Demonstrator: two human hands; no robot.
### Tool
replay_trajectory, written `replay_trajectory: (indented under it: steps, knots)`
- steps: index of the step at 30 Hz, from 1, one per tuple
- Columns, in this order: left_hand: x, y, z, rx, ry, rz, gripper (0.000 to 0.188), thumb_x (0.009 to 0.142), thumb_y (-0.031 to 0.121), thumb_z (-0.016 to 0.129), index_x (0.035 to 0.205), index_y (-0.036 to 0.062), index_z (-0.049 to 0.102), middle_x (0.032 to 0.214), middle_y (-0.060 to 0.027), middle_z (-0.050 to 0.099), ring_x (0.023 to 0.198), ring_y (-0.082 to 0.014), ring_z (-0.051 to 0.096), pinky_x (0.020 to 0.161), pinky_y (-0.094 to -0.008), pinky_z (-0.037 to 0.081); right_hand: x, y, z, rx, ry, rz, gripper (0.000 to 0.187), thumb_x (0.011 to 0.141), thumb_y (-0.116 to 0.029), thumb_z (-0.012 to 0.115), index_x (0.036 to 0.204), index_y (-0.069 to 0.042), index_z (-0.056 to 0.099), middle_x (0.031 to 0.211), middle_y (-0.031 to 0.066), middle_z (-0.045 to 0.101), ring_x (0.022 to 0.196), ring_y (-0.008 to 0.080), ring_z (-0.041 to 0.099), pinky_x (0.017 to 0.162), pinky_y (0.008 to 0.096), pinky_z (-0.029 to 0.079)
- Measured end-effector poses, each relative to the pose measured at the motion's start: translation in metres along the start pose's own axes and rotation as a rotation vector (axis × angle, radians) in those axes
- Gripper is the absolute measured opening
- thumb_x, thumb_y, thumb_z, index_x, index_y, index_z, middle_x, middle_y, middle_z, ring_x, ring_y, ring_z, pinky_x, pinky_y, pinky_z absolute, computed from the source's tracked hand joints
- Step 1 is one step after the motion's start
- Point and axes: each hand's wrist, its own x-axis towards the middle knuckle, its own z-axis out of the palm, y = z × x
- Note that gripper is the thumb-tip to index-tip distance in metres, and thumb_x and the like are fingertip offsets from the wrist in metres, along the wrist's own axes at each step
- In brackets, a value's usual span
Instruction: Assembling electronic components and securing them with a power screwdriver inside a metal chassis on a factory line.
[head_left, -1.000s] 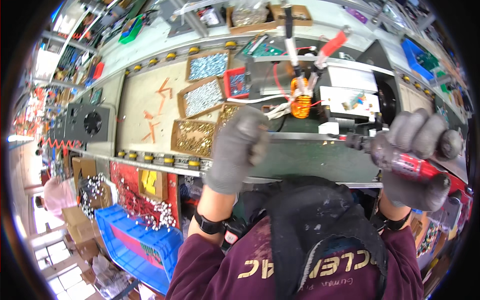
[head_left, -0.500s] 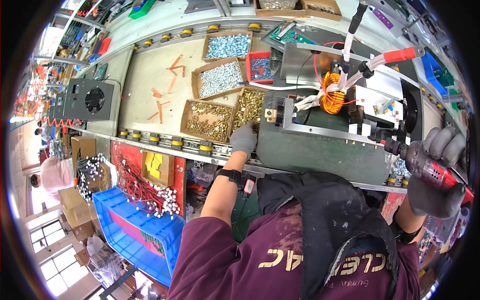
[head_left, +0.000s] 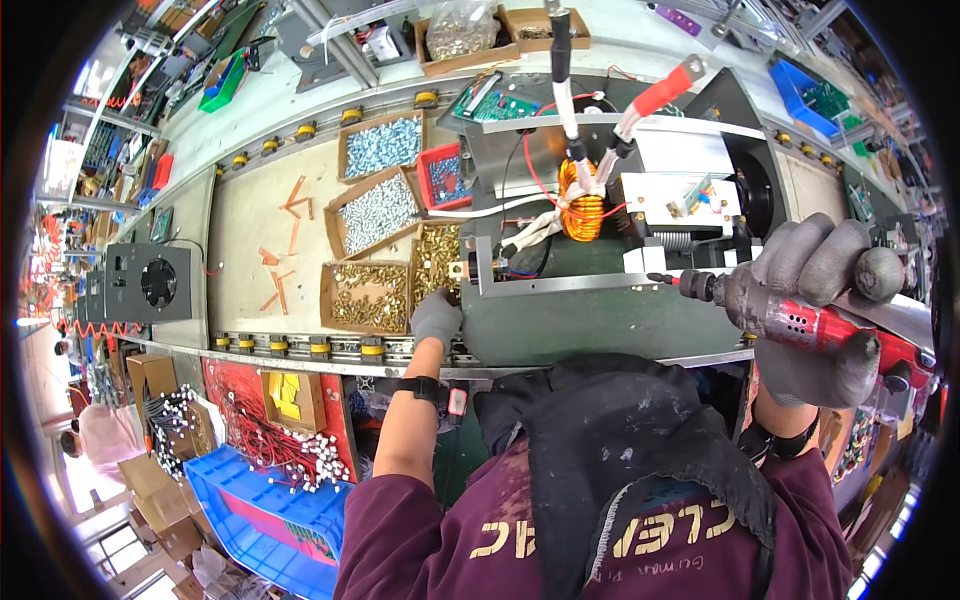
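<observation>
My gloved left hand reaches into the near edge of a cardboard box of brass-coloured screws. Its fingers are curled together among them, and whatever they pinch is hidden. In my gloved right hand is a red electric screwdriver, its bit pointing left over the green board. Between my hands lies an open metal chassis with an orange-wound copper coil. Thick white cables rise from it, one ending in red sleeving. A small brass block sits at its left side.
Boxes of silver screws, bluish screws and brass parts stand left of the chassis, beside a red tray. Flat copper strips lie farther left. A blue crate and red wire bundles are below the bench's front edge.
The view has shifted, so the bench appears farther left. My right hand has brought the screwdriver closer to the chassis's near right side. My left hand stays at the brass screws.
</observation>
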Motion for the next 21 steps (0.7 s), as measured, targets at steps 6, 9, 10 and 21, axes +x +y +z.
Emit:
replay_trajectory:
  steps: [6, 9, 10, 21]
  knots:
    - [-0.005, 0.001, 0.001, 0.125, -0.026, -0.037, 0.028, 0.081, 0.026, 0.056, 0.106, 0.0125, 0.06, 0.106, -0.0136, 0.064, 0.099, -0.0313, 0.061, 0.084, -0.0397, 0.048, -0.005, -0.002, -0.007, -0.017, 0.078, -0.05, 0.043, 0.087, -0.04, 0.053, 0.119, -0.012, 0.047, 0.077, 0.0035, 0.038, 0.065, 0.0158, 0.039, 0.056, 0.0291, 0.033]
    - [-0.007, -0.002, 0.001, 0.201, -0.07, -0.025, 0.032, 0.083, 0.027, 0.055, 0.111, 0.0121, 0.056, 0.108, -0.0154, 0.063, 0.099, -0.0335, 0.061, 0.083, -0.0412, 0.048, -0.007, -0.003, -0.008, -0.004, 0.131, -0.047, 0.043, 0.087, -0.04, 0.053, 0.118, -0.011, 0.047, 0.077, 0.0038, 0.038, 0.065, 0.016, 0.039, 0.056, 0.0298, 0.034]
    - [-0.007, -0.004, 0.0, 0.166, -0.081, 0.006, 0.031, 0.083, 0.028, 0.054, 0.11, 0.0119, 0.057, 0.107, -0.0158, 0.063, 0.099, -0.0344, 0.06, 0.083, -0.0416, 0.048, -0.008, -0.004, -0.008, -0.011, 0.142, -0.053, 0.043, 0.086, -0.039, 0.053, 0.118, -0.011, 0.047, 0.077, 0.004, 0.038, 0.065, 0.0162, 0.039, 0.056, 0.0301, 0.034]
    - [-0.015, -0.014, 0.003, 0.064, -0.008, -0.006, 0.037, 0.078, 0.034, 0.063, 0.107, 0.012, 0.059, 0.102, -0.0148, 0.065, 0.098, -0.0328, 0.061, 0.082, -0.0424, 0.048, -0.007, -0.002, -0.021, 0.042, 0.007, -0.013, 0.043, 0.089, -0.038, 0.053, 0.123, -0.012, 0.044, 0.087, 0.0097, 0.047, 0.076, 0.023, 0.049, 0.058, 0.0351, 0.046]
